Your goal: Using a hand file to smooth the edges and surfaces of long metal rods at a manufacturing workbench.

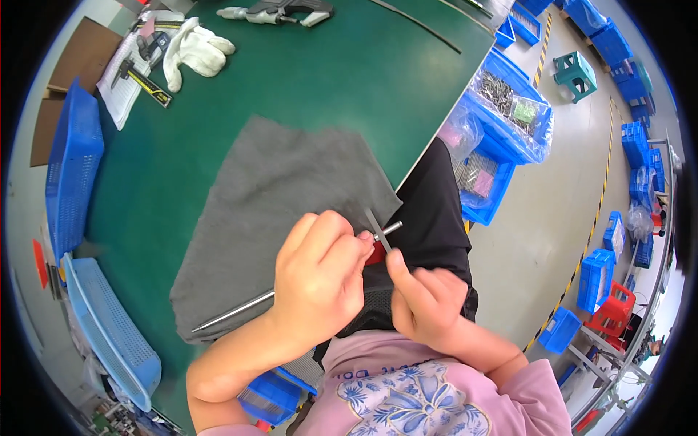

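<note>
My left hand (320, 272) is closed around a slim metal rod (234, 311). The rod's long end slants down to the left over a grey cloth (269, 189), while its short end sticks out past my fingertips to the right. My right hand (429, 298) pinches a thin flat grey strip (374, 221), which looks like a small file. The strip crosses the rod's short end, apparently touching it. Something red (376, 254) shows partly behind my left fingers.
The cloth lies on a green table (313, 80). At its far side are a white glove (198, 54), calipers (145, 83) and a grey tool (280, 10). Blue baskets (109, 327) line the left edge. Blue crates (502, 145) with metal parts stand to the right, near a green stool (576, 74).
</note>
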Motion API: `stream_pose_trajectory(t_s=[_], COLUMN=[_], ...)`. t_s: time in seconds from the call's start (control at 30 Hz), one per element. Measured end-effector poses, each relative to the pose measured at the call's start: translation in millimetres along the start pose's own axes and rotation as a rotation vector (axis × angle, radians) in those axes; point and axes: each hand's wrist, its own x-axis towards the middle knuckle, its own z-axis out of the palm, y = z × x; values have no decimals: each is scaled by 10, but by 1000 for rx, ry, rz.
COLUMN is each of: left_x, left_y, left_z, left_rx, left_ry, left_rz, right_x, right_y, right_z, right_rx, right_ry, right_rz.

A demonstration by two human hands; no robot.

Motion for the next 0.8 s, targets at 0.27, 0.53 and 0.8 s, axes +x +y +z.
stream_pose_trajectory(t_s=[0.27, 0.53, 0.8], left_x=[27, 15, 36], left_y=[-18, -4, 4], left_z=[-15, -9, -38], left_rx=[2, 12, 11], left_ry=[-5, 2, -8], left_rz=[10, 24, 20], right_x=[73, 79, 116], right_y=[41, 86, 114], right_z=[107, 187, 255], right_rx=[98, 78, 85], right_ry=[59, 117, 172], right_rz=[-38, -77, -104])
